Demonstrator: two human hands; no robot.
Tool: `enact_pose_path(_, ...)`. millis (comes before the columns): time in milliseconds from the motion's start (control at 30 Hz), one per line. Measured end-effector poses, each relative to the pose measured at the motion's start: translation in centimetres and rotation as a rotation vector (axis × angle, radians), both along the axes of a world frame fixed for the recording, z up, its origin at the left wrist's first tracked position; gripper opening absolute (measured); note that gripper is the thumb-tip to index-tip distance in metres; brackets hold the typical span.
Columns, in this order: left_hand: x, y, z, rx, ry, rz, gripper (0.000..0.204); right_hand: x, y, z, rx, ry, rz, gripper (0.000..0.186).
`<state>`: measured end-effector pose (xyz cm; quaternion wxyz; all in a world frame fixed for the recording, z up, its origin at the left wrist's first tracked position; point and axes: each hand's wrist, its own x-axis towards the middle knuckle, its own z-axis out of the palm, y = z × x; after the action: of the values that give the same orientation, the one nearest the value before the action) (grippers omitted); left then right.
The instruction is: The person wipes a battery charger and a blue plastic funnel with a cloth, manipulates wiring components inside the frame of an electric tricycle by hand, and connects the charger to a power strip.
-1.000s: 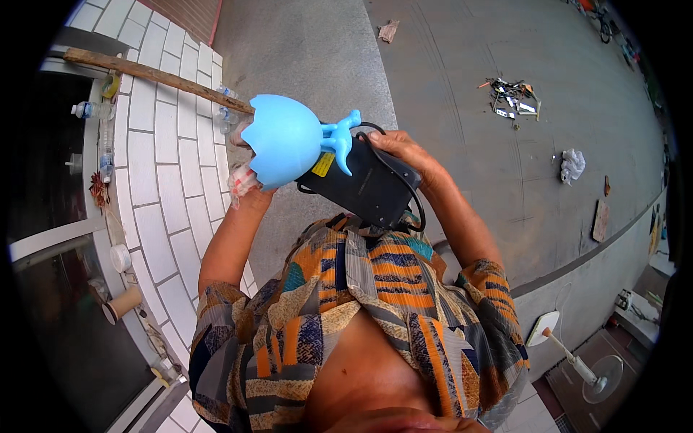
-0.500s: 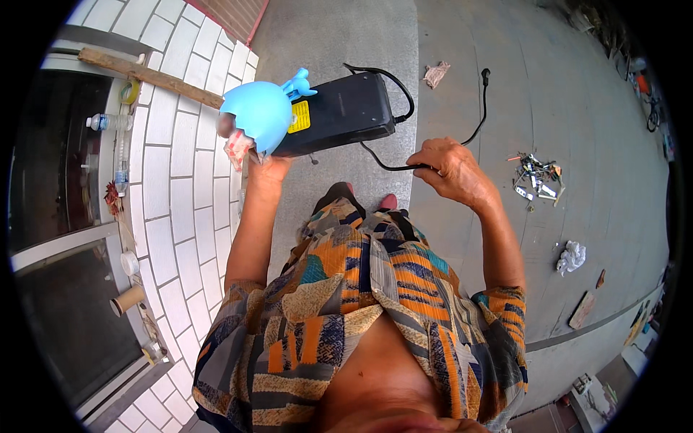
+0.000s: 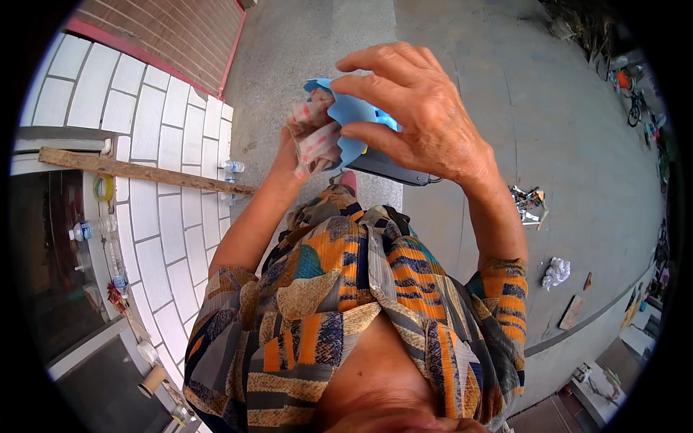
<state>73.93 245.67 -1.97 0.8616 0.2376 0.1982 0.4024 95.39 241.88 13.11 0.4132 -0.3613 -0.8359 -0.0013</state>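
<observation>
The blue jagged-rimmed eggshell container (image 3: 350, 150) is tilted, its opening toward the left, with crumpled red-and-white patterned plastic (image 3: 317, 144) inside and spilling out. Behind and below it is the black power adapter (image 3: 390, 174). My left hand (image 3: 287, 148) supports this bundle from the left, its fingers mostly hidden by the plastic and container. My right hand (image 3: 408, 108) is raised over the container, fingers apart and slightly curved, thumb at the jagged rim beside the plastic; whether it touches is unclear.
On the left, a wooden plank (image 3: 133, 171) leans across the tiled wall (image 3: 171, 130), near plastic bottles (image 3: 115, 263) along the window ledge. Scattered metal parts (image 3: 528, 206), a white crumpled bag (image 3: 555, 273) and a small board (image 3: 572, 312) lie right on the pavement. Bicycles (image 3: 634, 108) stand at the far right.
My right hand has left the adapter's cord and risen over the blue container. The container and adapter have shifted right and turned, with the plastic now facing up more toward the camera.
</observation>
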Motion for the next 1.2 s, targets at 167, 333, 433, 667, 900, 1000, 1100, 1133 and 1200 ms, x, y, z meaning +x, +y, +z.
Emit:
enact_pose_path(167, 8.1, 2.9, 3.3, 0.08, 0.436, -0.048, 0.029, 2.1, 3.6, 0.0, -0.301, -0.426, 0.009, 0.024)
enact_pose_path(333, 6.5, 11.7, 0.1, -0.058, 0.537, -0.206, 0.029, 2.4, 12.1, 1.3, -0.403, -0.797, 0.157, 0.015)
enact_pose_path(433, 8.4, 15.9, 0.6, 0.24, 0.908, -0.345, 0.031, 2.9, 16.8, -0.1, -0.448, -0.701, 0.339, 0.014)
enact_pose_path(667, 11.0, 23.9, -2.3, -0.076, 0.476, -0.116, 0.031, 6.6, 25.9, -4.8, -0.341, 0.18, 0.32, 0.017)
enact_pose_path(900, 13.9, 29.9, -4.8, -0.226, 0.192, 0.028, 0.031, 8.7, 32.9, -7.0, -0.299, 0.522, 0.415, 0.016)
enact_pose_path(1000, 15.9, 33.0, -5.9, -0.238, 0.129, 0.031, 0.031, 10.5, 36.3, -6.9, -0.345, 0.692, 0.488, 0.013)
enact_pose_path(1100, 17.2, 37.2, -7.1, -0.238, 0.082, 0.007, 0.031, 11.5, 40.2, -6.5, -0.598, 0.862, 0.489, 0.009)
enact_pose_path(1133, 17.8, 38.8, -7.6, -0.238, 0.068, -0.01, 0.031, 11.9, 41.9, -6.3, -0.627, 0.993, 0.468, 0.009)
enact_pose_path(1200, 19.0, 42.1, -8.9, -0.224, 0.044, -0.035, 0.031, 13.1, 45.7, -6.0, -0.681, 1.251, 0.429, 0.009)
